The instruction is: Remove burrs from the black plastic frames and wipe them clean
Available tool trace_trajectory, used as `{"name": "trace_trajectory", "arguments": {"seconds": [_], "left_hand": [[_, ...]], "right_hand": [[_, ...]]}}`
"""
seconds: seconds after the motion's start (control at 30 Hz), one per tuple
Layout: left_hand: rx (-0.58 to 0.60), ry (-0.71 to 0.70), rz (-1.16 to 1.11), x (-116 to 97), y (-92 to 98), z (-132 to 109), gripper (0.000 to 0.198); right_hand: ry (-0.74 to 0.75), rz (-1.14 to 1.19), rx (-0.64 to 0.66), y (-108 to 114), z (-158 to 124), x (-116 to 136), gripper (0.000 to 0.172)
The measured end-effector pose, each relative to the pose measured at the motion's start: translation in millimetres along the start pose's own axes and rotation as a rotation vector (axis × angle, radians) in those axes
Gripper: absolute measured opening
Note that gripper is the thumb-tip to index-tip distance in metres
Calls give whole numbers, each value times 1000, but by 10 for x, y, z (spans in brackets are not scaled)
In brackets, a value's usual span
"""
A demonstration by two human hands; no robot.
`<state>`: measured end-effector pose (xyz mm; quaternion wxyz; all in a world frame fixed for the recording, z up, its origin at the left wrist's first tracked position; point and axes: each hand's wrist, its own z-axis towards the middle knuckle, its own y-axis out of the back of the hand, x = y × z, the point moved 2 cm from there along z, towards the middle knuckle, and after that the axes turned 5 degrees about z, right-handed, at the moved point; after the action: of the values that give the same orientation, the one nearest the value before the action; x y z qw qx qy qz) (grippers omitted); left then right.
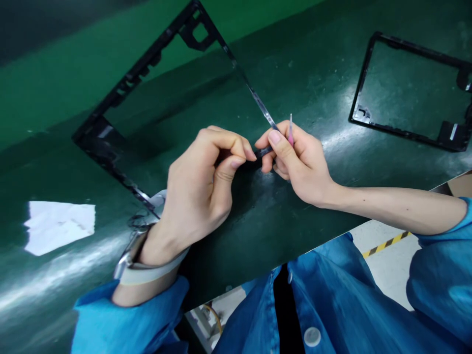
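A thin black rectangular frame (236, 64) is held up at a slant, its near corner between the thumb and fingers of my right hand (300, 162). Out of the same hand sticks a slim pink tool (291, 130) with a pale pointed tip; its other end is hidden by the fingers. My left hand (201, 177) is closed in a pinch, its fingertips right at the frame's near edge, close to the right fingers. What lies inside that pinch, if anything, is too small to make out. The left wrist covers part of the frame's near side.
A second black frame (357, 93) lies flat on the dark green table (295, 241) to the right. A torn white paper piece (61, 226) lies at the left. The table's front edge runs just before my blue jacket (332, 295).
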<state>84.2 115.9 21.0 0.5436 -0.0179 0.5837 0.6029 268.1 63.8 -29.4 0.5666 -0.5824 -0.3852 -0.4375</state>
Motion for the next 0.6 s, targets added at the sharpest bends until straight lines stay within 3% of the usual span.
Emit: {"name": "trace_trajectory", "arguments": {"seconds": [0.33, 0.6], "left_hand": [[79, 36, 30, 51, 68, 9, 11], [157, -15, 294, -72, 257, 27, 12]], "right_hand": [[41, 19, 9, 3, 8, -5, 35], [60, 17, 0, 20, 5, -32, 30]]}}
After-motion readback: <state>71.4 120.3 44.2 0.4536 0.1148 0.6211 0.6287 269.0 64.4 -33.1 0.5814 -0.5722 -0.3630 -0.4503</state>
